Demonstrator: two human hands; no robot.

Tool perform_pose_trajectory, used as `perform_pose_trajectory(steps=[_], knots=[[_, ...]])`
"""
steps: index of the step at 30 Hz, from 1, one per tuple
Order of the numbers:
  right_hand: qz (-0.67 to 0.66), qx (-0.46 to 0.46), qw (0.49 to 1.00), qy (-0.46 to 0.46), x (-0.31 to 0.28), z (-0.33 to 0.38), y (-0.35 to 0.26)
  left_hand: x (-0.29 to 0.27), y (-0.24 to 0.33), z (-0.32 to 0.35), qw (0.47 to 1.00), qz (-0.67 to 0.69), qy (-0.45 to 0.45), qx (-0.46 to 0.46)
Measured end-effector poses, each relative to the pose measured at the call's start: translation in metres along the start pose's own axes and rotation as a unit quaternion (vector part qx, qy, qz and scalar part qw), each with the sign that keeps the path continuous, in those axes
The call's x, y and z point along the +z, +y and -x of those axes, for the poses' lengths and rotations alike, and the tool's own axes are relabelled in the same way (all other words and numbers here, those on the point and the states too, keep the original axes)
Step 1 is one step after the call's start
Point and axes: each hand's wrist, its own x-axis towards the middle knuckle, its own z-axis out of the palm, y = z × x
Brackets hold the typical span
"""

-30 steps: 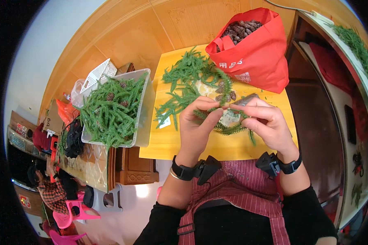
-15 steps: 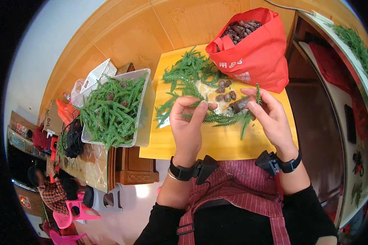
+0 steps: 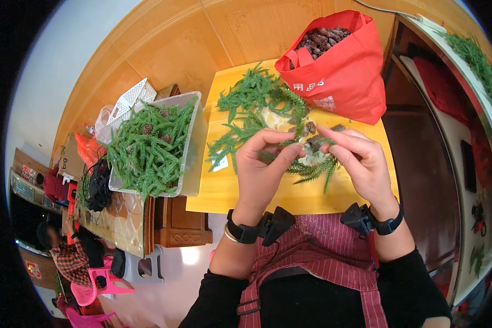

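Over the yellow table (image 3: 224, 197) my two hands are close together. My left hand (image 3: 265, 164) pinches a green needle-leaved sprig (image 3: 295, 104), whose tip stands up past its fingers. My right hand (image 3: 363, 167) has thumb and forefinger closed near the sprig's lower part; the exact contact is partly hidden by the fingers. More green fronds (image 3: 317, 169) hang below and between the hands. Just beyond them lie a few brown pine cones (image 3: 310, 128). A pile of green sprigs (image 3: 251, 93) rests at the table's far left.
A red bag (image 3: 344, 87) full of pine cones (image 3: 325, 41) stands at the far right. Left of the table is a clear plastic bin (image 3: 191, 147) heaped with green sprigs (image 3: 147, 153). A person (image 3: 68, 257) sits at far left beside pink chairs (image 3: 95, 284).
My hands have come closer together, the left moving right. A sprig now stands up from my left fingers. The small sprig tip above my right fingers no longer shows there.
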Motion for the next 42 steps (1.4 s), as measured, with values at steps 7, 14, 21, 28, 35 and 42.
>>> perform_pose_trajectory(steps=[7, 14, 21, 28, 35, 42], knots=[[-0.095, -0.024, 0.994, 0.053, 0.012, 0.004, 0.003, 0.003, 0.005, 0.0, 0.997, -0.019, -0.062, -0.028], [-0.083, 0.115, 0.99, 0.004, 0.006, 0.007, -0.013, 0.007, 0.002, 0.003, 0.997, 0.005, -0.044, -0.061], [-0.209, 0.111, 0.971, 0.019, 0.012, 0.009, -0.013, 0.009, 0.004, 0.007, 0.996, -0.06, -0.057, -0.039], [-0.275, 0.157, 0.949, 0.001, 0.009, 0.008, -0.013, 0.013, 0.006, 0.009, 0.996, -0.067, -0.064, -0.016], [-0.303, 0.154, 0.941, -0.001, 0.01, 0.007, -0.019, 0.017, 0.003, 0.01, 0.993, -0.04, -0.098, 0.052], [-0.328, 0.146, 0.933, 0.027, 0.013, 0.01, -0.015, 0.026, 0.004, 0.018, 0.995, 0.087, -0.037, -0.043]])
